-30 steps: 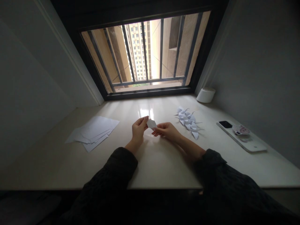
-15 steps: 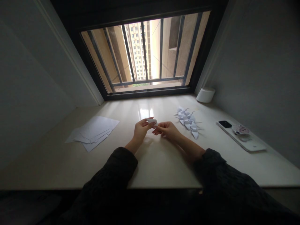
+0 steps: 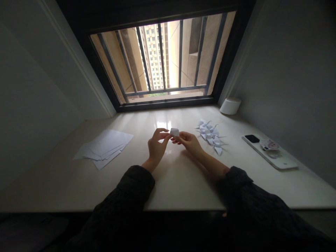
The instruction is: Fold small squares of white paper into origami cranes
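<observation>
A small folded white paper piece (image 3: 174, 132) is held just above the pale desk (image 3: 168, 182), in front of me at the centre. My left hand (image 3: 156, 147) pinches its left side with thumb and fingertips. My right hand (image 3: 189, 141) pinches its right side, fingers curled. Both wrists come out of dark sleeves. To the right of my right hand lies a row of several folded white paper cranes (image 3: 211, 135). A loose stack of white paper sheets (image 3: 105, 147) lies on the desk to the left.
A white phone (image 3: 270, 152) with a round sticker grip lies at the right, near the wall. A white round container (image 3: 230, 106) stands in the back right corner. A barred window (image 3: 164, 59) fills the far side. Walls close in left and right.
Both hands have lifted the paper piece a little and turned it; it now looks smaller and more compact between the fingertips. Everything else on the desk is unmoved.
</observation>
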Motion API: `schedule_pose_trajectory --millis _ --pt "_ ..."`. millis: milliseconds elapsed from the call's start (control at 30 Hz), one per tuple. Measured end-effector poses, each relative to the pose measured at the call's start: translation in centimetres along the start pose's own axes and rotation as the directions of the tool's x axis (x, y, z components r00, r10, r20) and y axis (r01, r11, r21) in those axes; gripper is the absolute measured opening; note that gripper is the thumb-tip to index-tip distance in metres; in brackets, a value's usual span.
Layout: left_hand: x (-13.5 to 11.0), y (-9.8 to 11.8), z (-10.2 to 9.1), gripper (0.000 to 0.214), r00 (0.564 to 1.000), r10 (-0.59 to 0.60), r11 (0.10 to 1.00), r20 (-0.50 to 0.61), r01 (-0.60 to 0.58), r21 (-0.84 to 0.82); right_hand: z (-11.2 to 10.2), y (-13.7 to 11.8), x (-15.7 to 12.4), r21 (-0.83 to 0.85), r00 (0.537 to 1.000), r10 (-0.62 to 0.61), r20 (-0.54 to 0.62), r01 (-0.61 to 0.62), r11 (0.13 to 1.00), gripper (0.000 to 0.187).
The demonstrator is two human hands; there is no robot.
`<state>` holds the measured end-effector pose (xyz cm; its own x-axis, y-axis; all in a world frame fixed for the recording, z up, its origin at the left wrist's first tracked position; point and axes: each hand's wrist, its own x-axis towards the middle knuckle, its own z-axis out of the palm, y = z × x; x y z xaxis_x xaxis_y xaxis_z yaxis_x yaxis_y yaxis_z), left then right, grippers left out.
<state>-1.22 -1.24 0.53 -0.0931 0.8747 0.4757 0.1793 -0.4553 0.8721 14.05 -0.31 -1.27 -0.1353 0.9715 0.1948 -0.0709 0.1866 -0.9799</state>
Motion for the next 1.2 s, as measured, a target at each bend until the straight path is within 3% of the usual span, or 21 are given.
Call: schedule_pose_trajectory --millis 133,200,600,1000,1200 --pt "0.1 0.5 -0.4 0.012 0.994 0.112 0.987 0.012 -0.112 0.119 -0.1 -0.4 0.0 -0.056 0.976 -0.197 -0.091 0.193 0.98 0.045" --pt "0.1 0.4 -0.5 0.012 0.99 0.135 0.98 0.036 -0.139 0.145 -0.2 -0.6 -0.1 -0.09 0.963 -0.252 -0.092 0.244 0.965 0.04" --pt "0.2 0.3 -0.7 0.017 0.966 0.218 0.947 0.141 -0.244 0.209 -0.7 -1.0 -0.2 -0.186 0.912 -0.41 -0.021 0.399 0.898 0.016" --pt "-0.3 1.2 -0.3 0.037 0.981 0.102 0.986 0.163 -0.122 0.117 -0.6 -1.3 -0.5 -0.34 0.888 -0.461 0.002 0.434 0.834 0.014" --pt "-0.6 1.1 0.3 0.042 0.985 0.035 0.995 0.168 -0.018 -0.098 -0.6 -1.1 -0.5 -0.283 0.897 -0.441 -0.016 0.419 0.863 0.013"
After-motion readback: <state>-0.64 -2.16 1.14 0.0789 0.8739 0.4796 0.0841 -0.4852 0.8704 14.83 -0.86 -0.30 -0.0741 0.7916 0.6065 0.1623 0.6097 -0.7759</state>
